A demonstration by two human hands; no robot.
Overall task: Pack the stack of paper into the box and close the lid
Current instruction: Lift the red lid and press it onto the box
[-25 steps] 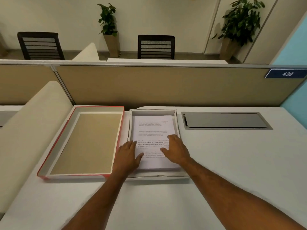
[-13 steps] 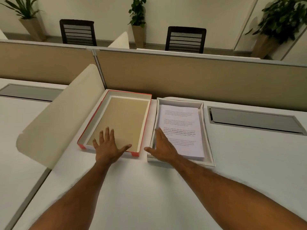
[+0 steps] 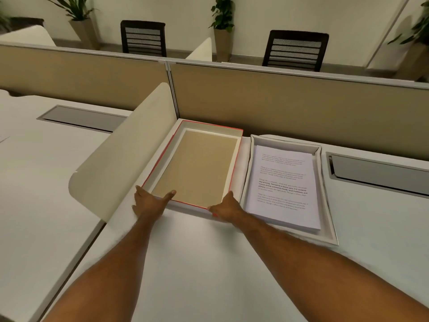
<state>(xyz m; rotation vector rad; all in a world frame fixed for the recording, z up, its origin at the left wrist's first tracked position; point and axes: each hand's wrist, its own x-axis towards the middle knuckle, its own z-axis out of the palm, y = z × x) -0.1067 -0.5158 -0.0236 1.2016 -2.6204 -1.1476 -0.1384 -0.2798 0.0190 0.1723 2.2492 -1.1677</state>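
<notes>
The stack of printed paper [image 3: 283, 182] lies inside the shallow white box [image 3: 325, 194] on the desk, right of centre. Directly left of it, the red-edged lid [image 3: 197, 168] rests upside down, showing its tan inside. My left hand [image 3: 149, 203] holds the lid's near left corner, thumb inside the rim and fingers on the outside. My right hand [image 3: 226, 209] grips the near right corner, thumb along the front edge. Neither hand touches the paper.
A curved cream divider [image 3: 120, 154] stands close against the lid's left side. A tan partition wall [image 3: 290, 108] runs behind both. A grey cable hatch [image 3: 380, 175] sits right of the box, another cable hatch [image 3: 81, 117] on the neighbouring desk. Chairs and plants stand beyond.
Both hands left the paper in the box and moved left onto the lid's near corners. The view swung left and down.
</notes>
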